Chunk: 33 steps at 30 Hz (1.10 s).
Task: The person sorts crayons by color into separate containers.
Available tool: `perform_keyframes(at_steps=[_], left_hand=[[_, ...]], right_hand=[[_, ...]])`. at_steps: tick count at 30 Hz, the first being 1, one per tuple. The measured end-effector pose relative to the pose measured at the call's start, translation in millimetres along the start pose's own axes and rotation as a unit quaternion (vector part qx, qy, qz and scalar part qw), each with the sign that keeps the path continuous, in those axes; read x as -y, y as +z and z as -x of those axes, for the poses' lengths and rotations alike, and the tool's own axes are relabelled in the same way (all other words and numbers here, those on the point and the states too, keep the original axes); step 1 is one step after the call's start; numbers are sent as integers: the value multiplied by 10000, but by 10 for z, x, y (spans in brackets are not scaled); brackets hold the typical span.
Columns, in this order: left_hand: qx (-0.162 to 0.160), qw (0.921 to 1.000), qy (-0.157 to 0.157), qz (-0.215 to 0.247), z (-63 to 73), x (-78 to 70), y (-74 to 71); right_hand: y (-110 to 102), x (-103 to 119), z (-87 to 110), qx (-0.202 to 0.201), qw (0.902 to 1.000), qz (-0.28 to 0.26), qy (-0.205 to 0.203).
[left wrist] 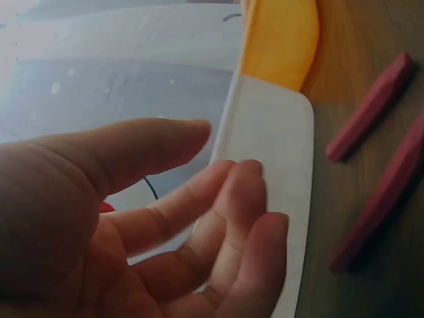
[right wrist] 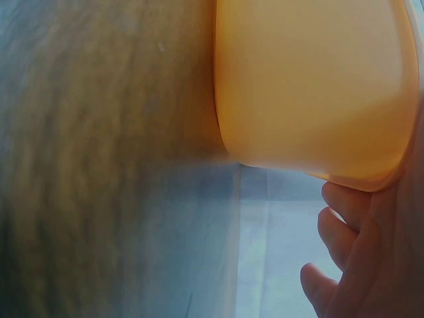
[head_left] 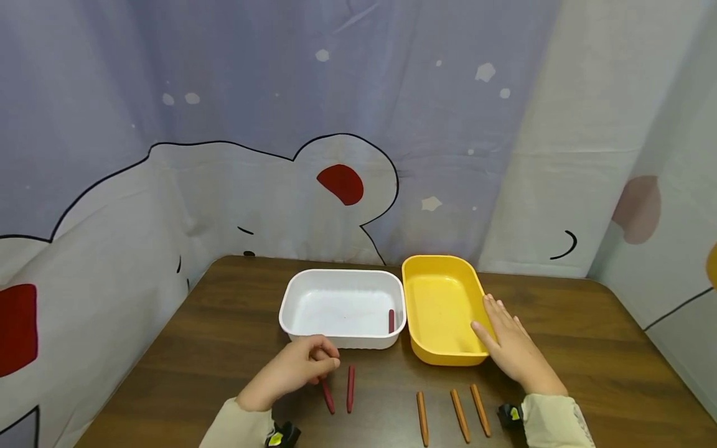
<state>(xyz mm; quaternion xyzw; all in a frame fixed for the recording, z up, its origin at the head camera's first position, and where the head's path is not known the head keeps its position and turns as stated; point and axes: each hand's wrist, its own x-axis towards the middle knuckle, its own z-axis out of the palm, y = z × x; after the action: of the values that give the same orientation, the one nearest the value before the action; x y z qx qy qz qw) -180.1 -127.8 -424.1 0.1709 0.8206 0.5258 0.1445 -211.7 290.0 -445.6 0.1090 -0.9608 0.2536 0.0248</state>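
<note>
My left hand (head_left: 297,367) hovers in front of the white tray (head_left: 342,341), its fingers loosely bent and nothing between thumb and fingertips. Just beneath and beside it lie two dark red crayons, a left one (head_left: 328,397) partly covered by the hand and a right one (head_left: 350,389). Another dark red crayon (head_left: 391,321) is inside the white tray at its right end. On the right, my right hand (head_left: 512,345) rests with straight fingers on the right rim of the yellow tray (head_left: 448,359), thumb over the edge; no crayon shows in that tray.
Three orange-brown crayons (head_left: 422,418) lie in a loose row on the wooden table (head_left: 224,348), in front of the yellow tray. Both trays stand side by side near the back edge. A printed curtain (head_left: 448,124) hangs behind the table and along its sides.
</note>
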Motion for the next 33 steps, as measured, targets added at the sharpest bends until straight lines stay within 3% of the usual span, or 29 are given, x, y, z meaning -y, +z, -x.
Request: perform_keyframes(at_steps=[4,8,13,19,27,33], left_hand=[[-66,9991,-200,-370,19,46,-9],[-337,9948,-439,-859,40,74,-19],[-626,9824,-812,-1560,57,81,6],[-602,9638,-1110,-2350,43,127,57],[-758,9491,-1326,-2754,1,181,132],[-891,9454,-1361,-2825,-8,206,152]], right_hand=[[4,-7,1,-8,10000,25,-13],[-3,-7,1,3,10000,5,-16],[-1,-9,1,12,10000,-10,-17],[9,-14,-4,-43,10000,21,-74],[11,-20,-10,-157,9997,104,-124],[12,-20,-7,-145,9998,85,-134]])
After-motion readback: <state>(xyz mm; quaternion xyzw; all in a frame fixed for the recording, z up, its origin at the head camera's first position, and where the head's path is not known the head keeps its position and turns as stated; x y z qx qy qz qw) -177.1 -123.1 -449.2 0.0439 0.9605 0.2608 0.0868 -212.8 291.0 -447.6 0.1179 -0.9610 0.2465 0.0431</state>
